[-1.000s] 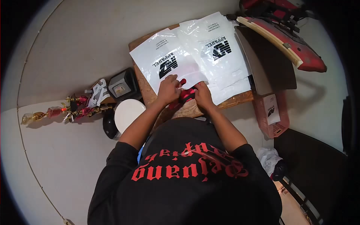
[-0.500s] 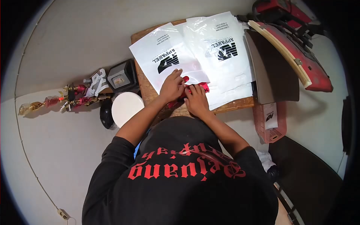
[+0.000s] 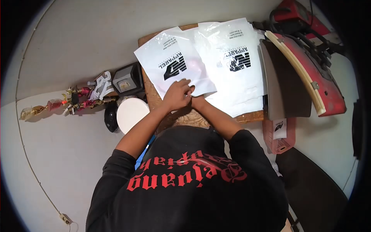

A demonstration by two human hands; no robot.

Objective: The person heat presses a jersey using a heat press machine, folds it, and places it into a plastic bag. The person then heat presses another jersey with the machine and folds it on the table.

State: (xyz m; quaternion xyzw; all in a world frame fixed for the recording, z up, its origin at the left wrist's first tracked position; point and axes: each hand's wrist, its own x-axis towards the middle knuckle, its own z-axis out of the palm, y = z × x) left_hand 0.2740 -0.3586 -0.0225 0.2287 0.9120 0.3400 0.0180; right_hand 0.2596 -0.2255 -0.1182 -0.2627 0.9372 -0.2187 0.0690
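A white plastic bag (image 3: 166,52) with black "N7 APPAREL" print lies on the wooden table, its mouth toward me. My left hand (image 3: 178,95) grips the bag's near edge, fingers bent over the plastic and thumb at the opening. Inside that mouth is most of my right hand (image 3: 196,102); only the wrist and back edge show, and its fingers are hidden. A faint pink tint shows through the plastic, and the red cloth itself is out of sight. Right beside it lies a stack of similar white bags (image 3: 228,85).
The wooden table (image 3: 176,119) reaches to my body. On the right stands a red heat-press-like machine (image 3: 328,92) with a dark board (image 3: 286,77). Below hangs a pink basket (image 3: 280,145). At left are a white round lid (image 3: 132,115), a black lamp (image 3: 126,80) and trophies (image 3: 54,104).
My right hand has slid forward into the bag, and the red cloth near the opening has gone from sight. My left hand stays at the bag's edge. The view has shifted slightly.
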